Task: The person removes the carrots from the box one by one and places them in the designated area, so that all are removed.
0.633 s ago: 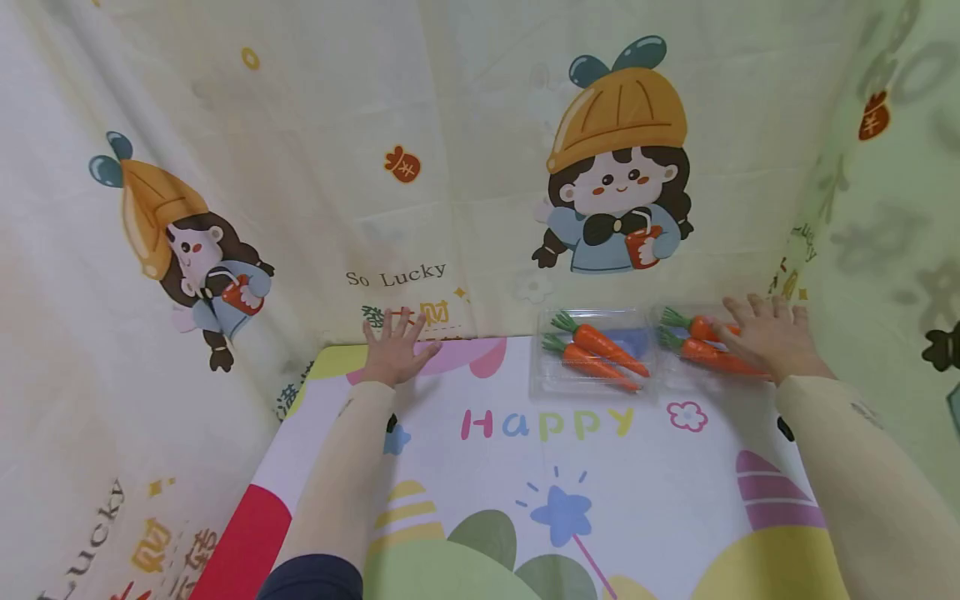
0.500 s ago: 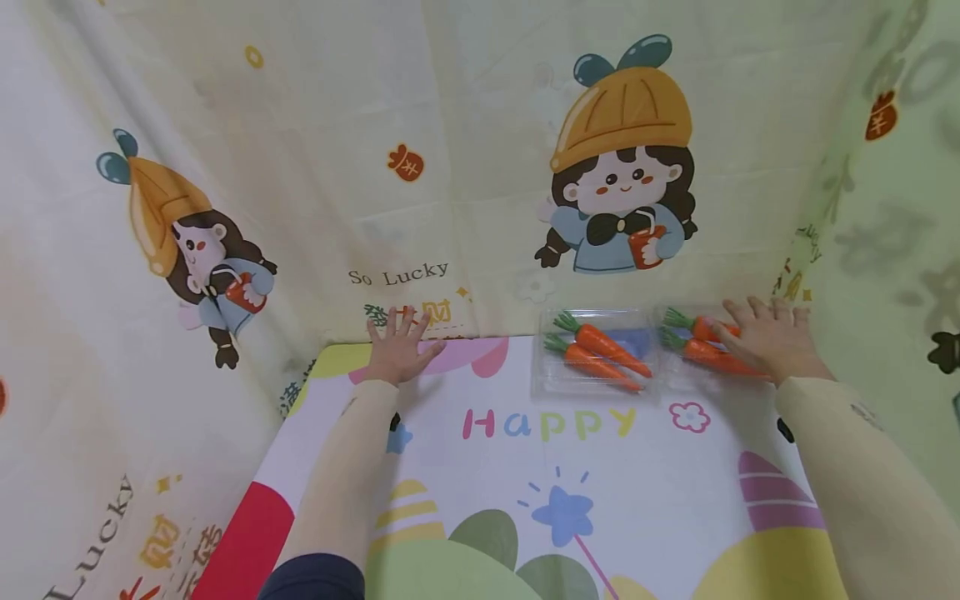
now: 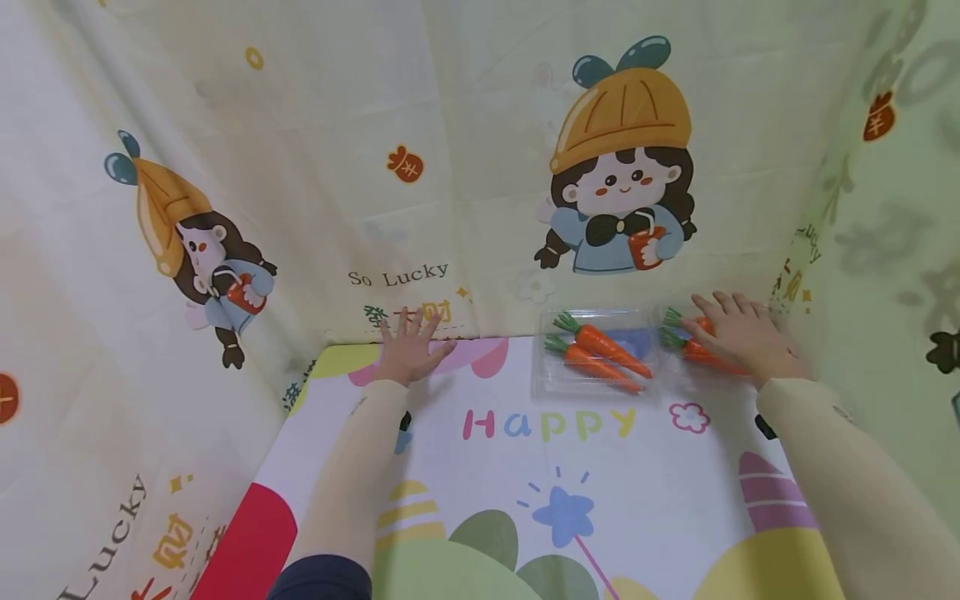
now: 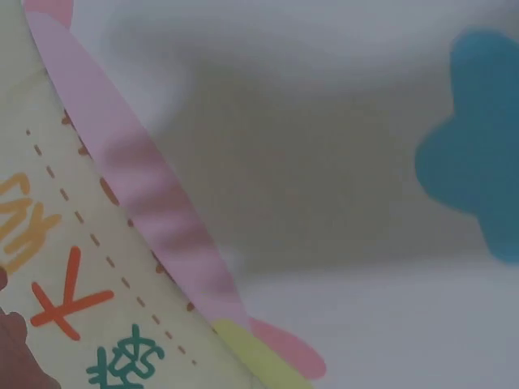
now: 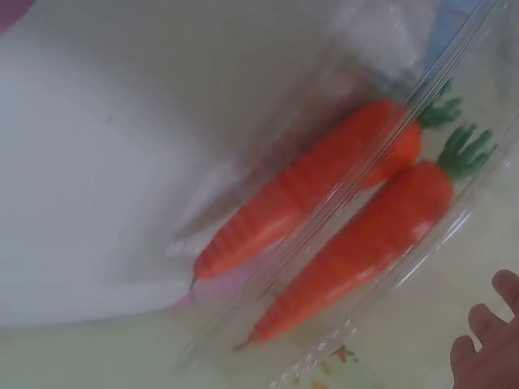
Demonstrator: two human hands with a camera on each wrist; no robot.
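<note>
My left hand (image 3: 408, 350) is spread over the back left of the table, fingers straight, nothing in it. Its shadow falls on the tabletop in the left wrist view, where only some fingertips (image 4: 18, 352) show at the edge. My right hand (image 3: 742, 337) hovers with extended fingers over the right clear plastic box (image 3: 678, 379), partly hiding it. Inside that box lie two orange carrots (image 5: 300, 194) with green tops. A second clear plastic box (image 3: 551, 387), also with two carrots (image 3: 600, 342), stands just left of it, apart from both hands.
The table cover (image 3: 517, 467) is printed with coloured shapes and the word Happy. A patterned curtain (image 3: 480, 208) hangs right behind the boxes and encloses the table at the left and right sides too.
My right hand has moved left, further over the right box. My left hand has shifted slightly to the right. Both boxes stay where they were.
</note>
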